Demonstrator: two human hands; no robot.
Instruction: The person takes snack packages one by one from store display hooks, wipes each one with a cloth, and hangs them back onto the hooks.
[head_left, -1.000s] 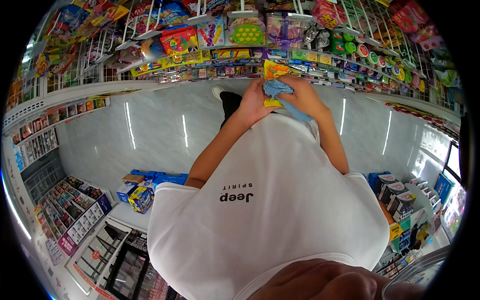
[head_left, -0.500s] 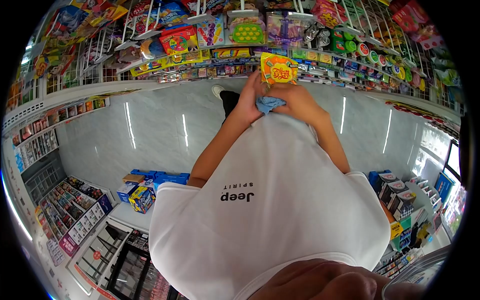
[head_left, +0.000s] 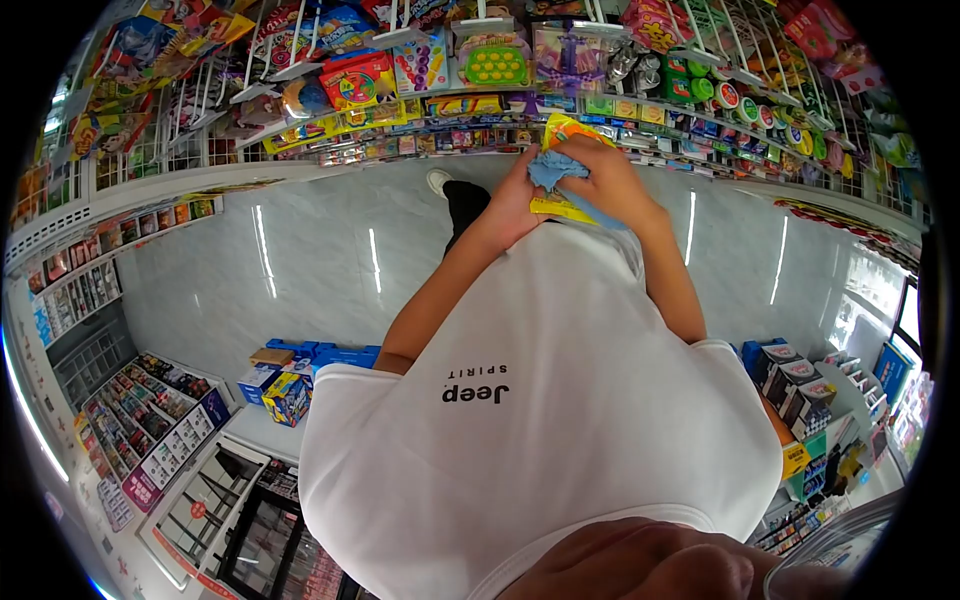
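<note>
In front of my chest is a yellow and orange candy bag (head_left: 563,208), upright, its lower part and top corner showing. My left hand (head_left: 513,205) grips the bag by its left side. My right hand (head_left: 610,182) is closed on a crumpled blue cloth (head_left: 556,170), which lies against the front of the bag and covers much of its print. Some fingers of both hands are hidden behind the bag and cloth.
Ahead stands a display rack with hooks (head_left: 400,35) full of hanging sweets and toys, with shelf rows of small packets (head_left: 450,140) below. Grey tiled floor (head_left: 320,230) lies between. Behind me are stacked boxes (head_left: 287,397) and a magazine-like rack of small packs (head_left: 140,420).
My right hand has brought the blue cloth up from below the candy bag onto its front. The bag's printed face, plain to see before, is now mostly covered.
</note>
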